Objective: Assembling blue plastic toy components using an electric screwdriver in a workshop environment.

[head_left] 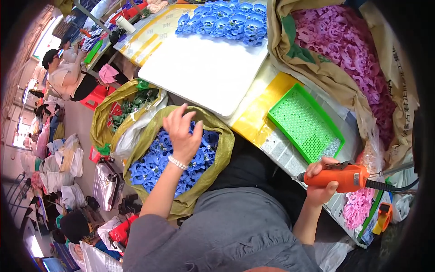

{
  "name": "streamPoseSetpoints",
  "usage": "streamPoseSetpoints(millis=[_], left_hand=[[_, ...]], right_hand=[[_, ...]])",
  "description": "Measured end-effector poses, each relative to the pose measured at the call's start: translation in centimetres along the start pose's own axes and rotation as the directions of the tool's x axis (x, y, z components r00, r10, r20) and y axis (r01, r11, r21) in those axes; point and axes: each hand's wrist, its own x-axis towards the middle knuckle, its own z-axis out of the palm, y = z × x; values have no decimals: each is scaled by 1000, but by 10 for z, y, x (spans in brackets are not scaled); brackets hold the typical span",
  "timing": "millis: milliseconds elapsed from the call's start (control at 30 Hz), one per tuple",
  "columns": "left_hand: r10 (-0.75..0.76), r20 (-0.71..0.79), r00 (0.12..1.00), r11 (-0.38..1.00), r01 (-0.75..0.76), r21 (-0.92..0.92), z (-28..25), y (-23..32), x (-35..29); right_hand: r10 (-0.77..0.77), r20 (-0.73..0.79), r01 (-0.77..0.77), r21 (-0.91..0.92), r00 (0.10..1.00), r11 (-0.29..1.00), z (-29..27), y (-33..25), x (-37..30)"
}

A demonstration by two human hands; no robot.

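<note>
My right hand is wrapped round an orange corded electric screwdriver, whose dark tip points left. A black cable runs from its back end to the right edge. My left hand, with a beaded bracelet on the wrist, hangs over an olive woven sack full of blue plastic flower pieces. Its fingers are apart, and nothing shows between them. A green perforated tray lies near the right hand, with small pale bits in its near corner. A white board lies ahead, and rows of blue flower pieces cover its far end.
A large brown sack of pink-purple pieces stands at the right. Light pink pieces and an orange tape dispenser are nearer. Another sack holds dark green pieces. A seated person is at the far left.
</note>
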Motion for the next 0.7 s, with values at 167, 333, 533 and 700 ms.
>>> streamPoseSetpoints(millis=[167, 333, 533, 700], left_hand=[[111, 273, 956, 992, -124, 31, 35, 31, 45], [214, 367, 905, 976, -210, -52, 52, 43, 54], [300, 323, 897, 954, -288, -88, 52, 42, 60], [267, 333, 904, 964, -251, -93, 53, 21, 66]], right_hand=[[-6, -17, 5, -28, 1000, 1000, -4, -3, -1], [-23, -45, 21, -47, 999, 999, -11, -6, -8], [-23, -60, 20, -51, 998, 999, -11, -7, -6], [6, -70, -6, -4, 998, 1000, -10, -8, -6]])
